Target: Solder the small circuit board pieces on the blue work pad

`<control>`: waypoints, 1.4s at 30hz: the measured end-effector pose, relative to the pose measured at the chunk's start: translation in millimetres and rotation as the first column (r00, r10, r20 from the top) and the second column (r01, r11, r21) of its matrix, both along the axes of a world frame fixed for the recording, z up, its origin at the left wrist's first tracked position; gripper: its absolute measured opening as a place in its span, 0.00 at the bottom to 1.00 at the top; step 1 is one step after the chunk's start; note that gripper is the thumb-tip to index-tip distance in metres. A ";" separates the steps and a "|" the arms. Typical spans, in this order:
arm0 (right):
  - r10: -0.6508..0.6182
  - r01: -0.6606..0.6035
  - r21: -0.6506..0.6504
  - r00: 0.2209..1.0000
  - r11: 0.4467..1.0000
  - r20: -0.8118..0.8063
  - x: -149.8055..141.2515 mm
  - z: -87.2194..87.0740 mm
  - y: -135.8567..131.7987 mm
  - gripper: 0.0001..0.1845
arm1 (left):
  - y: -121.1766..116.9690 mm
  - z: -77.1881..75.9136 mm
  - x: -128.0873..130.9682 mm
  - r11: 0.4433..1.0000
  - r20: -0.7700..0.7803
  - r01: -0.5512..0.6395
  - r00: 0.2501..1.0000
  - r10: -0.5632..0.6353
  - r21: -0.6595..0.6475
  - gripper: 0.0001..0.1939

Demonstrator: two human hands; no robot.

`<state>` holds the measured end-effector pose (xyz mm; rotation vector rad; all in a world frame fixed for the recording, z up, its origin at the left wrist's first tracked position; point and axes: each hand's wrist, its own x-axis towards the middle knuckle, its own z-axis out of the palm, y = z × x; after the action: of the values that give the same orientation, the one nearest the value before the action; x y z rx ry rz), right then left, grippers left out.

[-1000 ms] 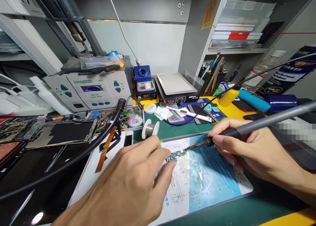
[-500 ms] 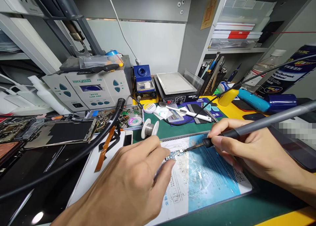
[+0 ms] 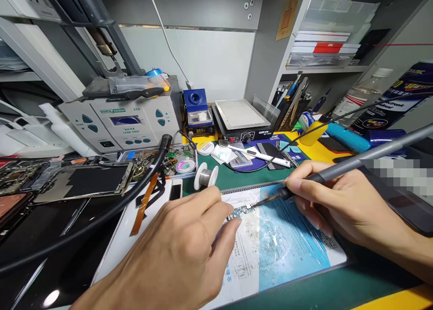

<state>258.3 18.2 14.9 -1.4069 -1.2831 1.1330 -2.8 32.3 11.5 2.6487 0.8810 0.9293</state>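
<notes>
My left hand (image 3: 189, 238) is closed, its thumb and forefinger pinching a small blue circuit board (image 3: 241, 211) by its near-left end. The board is over a white and blue printed sheet (image 3: 284, 247); whether it touches the sheet is hard to make out. Between the thumb and fingers of my right hand (image 3: 338, 199) is a soldering iron (image 3: 358, 159), held like a pen and slanting down to the left. Its dark tip meets the far-right end of the board, at a small silvery part. Part of the board is hidden under my left fingers.
A solder spool (image 3: 205, 177) stands just beyond my left hand. Behind are a hot air station (image 3: 122, 118), a blue iron stand (image 3: 195, 100) and a hot plate (image 3: 241, 113). A thick black hose (image 3: 135, 190) crosses the left side. The iron's thin cable (image 3: 287, 143) loops across the mat.
The soldering iron's handle has tipped slightly lower at its back end, and my right hand has shifted a little. The tip stays at the board's end. My left hand keeps its hold.
</notes>
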 end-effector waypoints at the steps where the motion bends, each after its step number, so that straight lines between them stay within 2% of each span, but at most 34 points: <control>1: 0.004 -0.004 0.001 1.000 1.000 0.005 -0.4 0.4 0.1 0.15 | 0.2 -0.2 -0.1 1.000 -0.002 0.001 1.000 -0.001 -0.003 0.08; 15: 0.016 -0.016 -0.049 1.000 0.999 -0.001 -4.6 5.9 2.7 0.15 | -0.5 -0.4 -0.1 1.000 0.000 -0.002 1.000 0.002 -0.011 0.08; 24: 0.032 -0.032 -0.002 0.999 0.999 0.022 0.3 2.5 -0.1 0.16 | -0.3 1.9 -0.9 1.000 -0.001 0.000 1.000 0.000 -0.006 0.08; 42: 0.000 0.001 -0.033 0.999 0.999 0.032 -3.6 5.5 0.0 0.18 | -0.8 0.9 -0.5 1.000 -0.012 -0.010 1.000 0.010 -0.010 0.08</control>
<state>254.6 18.1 20.5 -1.4546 -1.2917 1.1398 -3.3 31.5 12.3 2.6462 0.9001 0.9095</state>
